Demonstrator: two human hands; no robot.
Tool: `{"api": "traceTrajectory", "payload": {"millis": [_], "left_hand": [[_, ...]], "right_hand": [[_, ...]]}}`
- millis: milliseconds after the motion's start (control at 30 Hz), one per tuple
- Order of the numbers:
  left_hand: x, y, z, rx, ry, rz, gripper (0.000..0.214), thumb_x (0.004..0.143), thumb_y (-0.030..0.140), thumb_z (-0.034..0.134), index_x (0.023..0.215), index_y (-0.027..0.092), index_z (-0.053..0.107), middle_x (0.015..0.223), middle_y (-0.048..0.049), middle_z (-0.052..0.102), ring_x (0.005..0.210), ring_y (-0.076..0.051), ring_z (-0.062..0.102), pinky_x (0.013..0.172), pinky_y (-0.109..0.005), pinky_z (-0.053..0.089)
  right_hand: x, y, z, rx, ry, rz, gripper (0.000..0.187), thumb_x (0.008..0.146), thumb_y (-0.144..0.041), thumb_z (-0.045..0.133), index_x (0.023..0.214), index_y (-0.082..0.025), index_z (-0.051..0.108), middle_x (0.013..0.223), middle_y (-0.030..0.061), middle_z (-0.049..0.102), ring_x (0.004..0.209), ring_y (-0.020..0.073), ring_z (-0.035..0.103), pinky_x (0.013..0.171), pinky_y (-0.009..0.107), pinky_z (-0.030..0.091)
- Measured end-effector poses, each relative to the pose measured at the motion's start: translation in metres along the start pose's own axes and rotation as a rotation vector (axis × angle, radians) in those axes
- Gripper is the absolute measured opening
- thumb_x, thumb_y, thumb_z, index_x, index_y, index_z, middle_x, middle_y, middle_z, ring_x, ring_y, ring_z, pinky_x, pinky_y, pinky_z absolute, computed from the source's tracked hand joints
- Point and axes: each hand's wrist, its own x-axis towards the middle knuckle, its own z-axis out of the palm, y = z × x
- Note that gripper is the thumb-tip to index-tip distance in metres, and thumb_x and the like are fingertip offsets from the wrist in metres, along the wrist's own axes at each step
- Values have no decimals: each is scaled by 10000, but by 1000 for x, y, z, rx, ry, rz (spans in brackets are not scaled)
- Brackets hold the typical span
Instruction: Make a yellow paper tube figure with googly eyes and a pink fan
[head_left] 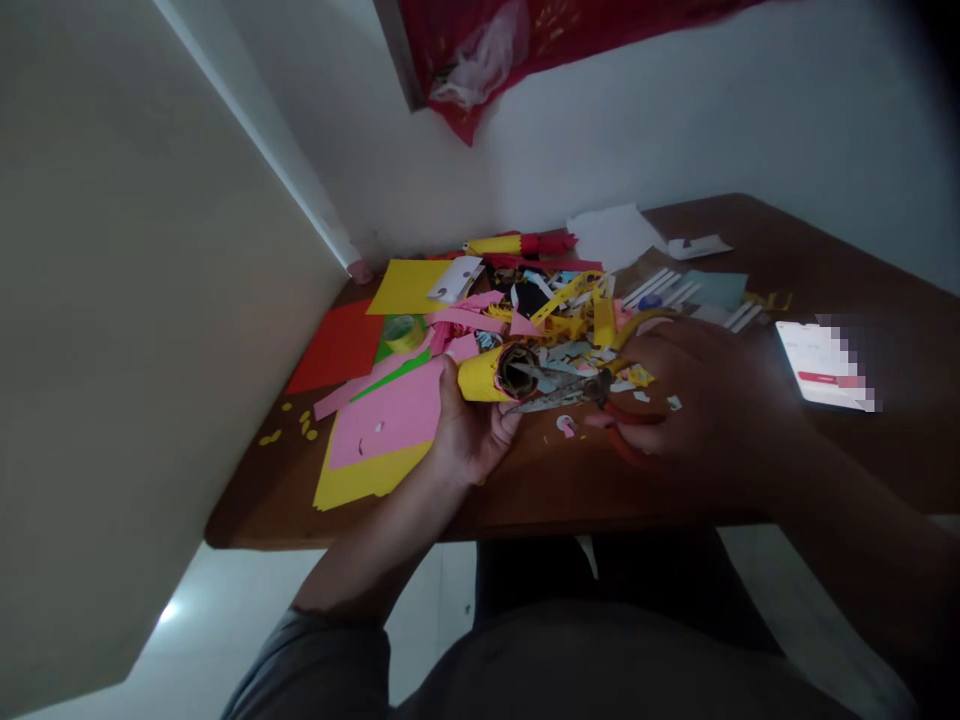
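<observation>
My left hand (472,430) is wrapped round a yellow paper-covered tube (480,378), its dark open end facing right. My right hand (675,390) grips scissors (600,388) with red-orange handles. Their worn metal blades are spread apart at the tube's open end, one at the opening and one along its lower rim. Beneath the blades lie small paper scraps (566,428). Behind the tube is a heap of cut yellow, pink and black paper (547,310).
Pink paper (382,415) and yellow sheets (341,490) lie front left, near a red sheet (337,345) and a tape roll (403,334). A lit phone (817,365) is at right. Another yellow and red tube (499,245) lies at the back. The table's front edge (360,545) is close.
</observation>
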Motion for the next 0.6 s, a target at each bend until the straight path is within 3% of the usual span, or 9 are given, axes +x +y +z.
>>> {"api": "traceTrajectory", "payload": {"millis": [133,333,500,600], "left_hand": [[0,1,1,-16,22,-3,802,1159,805,395,1482,153,732,943,-101,894,718,-226,880,657,-256,729],[-1,0,2,-15,-38,-72,861,1120,859,427,1430,129,763,886,-112,878,712,-231,877,646,-231,711],[-2,1,2,-9,-5,-122,928,1122,865,390,1511,99,741,987,-153,901,723,-235,876,690,-276,730],[-4,3,1,-28,-20,-139,949,1108,878,410,1446,69,774,920,-161,890,663,-240,857,670,-286,728]], "right_hand": [[0,4,0,-2,25,-28,479,986,-523,811,1253,-130,757,1214,204,811,1125,394,780,990,509,617],[0,0,8,-10,152,-93,421,952,-486,871,1171,-141,768,1112,170,823,1066,354,807,934,450,625],[4,1,9,-27,123,-110,379,963,-465,846,1174,-154,796,1089,151,824,1062,361,805,928,461,621],[5,7,9,-54,144,-164,359,986,-479,850,1151,-162,813,1075,147,824,1056,349,800,933,450,610]]}}
